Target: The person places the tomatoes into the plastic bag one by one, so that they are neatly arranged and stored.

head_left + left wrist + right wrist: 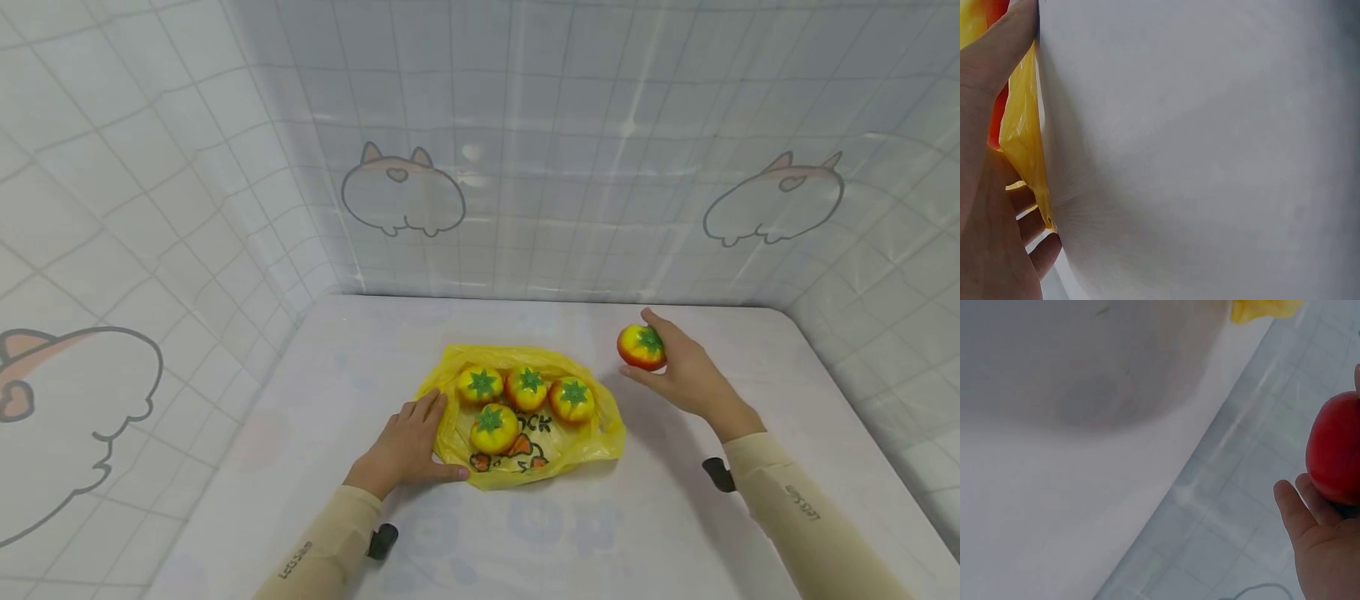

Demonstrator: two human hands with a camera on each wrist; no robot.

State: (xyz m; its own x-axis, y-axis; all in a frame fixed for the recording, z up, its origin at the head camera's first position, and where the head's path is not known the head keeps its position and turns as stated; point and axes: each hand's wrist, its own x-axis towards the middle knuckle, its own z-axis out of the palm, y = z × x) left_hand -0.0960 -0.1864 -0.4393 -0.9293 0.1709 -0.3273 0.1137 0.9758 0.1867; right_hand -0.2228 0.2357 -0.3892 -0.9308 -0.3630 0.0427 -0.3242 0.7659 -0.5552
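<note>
A flattened yellow plastic bag [555,462] with printed letters and pictures lies on the table. On top of it, or inside it, I cannot tell which, sit several red-and-yellow tomatoes [573,400] with green star-shaped leaves. My left hand [408,442] rests at the bag's left edge, fingers spread along the side and thumb touching the near edge. To the right of the bag, my right hand [686,375] holds another tomato [642,347] between thumb and fingers, above the table. The right wrist view shows that tomato's red underside [1335,450].
The pale table [330,358] ends at a white tiled-pattern wall covering [562,167] behind, with similar sheets at left and right. Cartoon animal outlines [403,192] decorate the covering. Small black devices [382,542] hang under both wrists.
</note>
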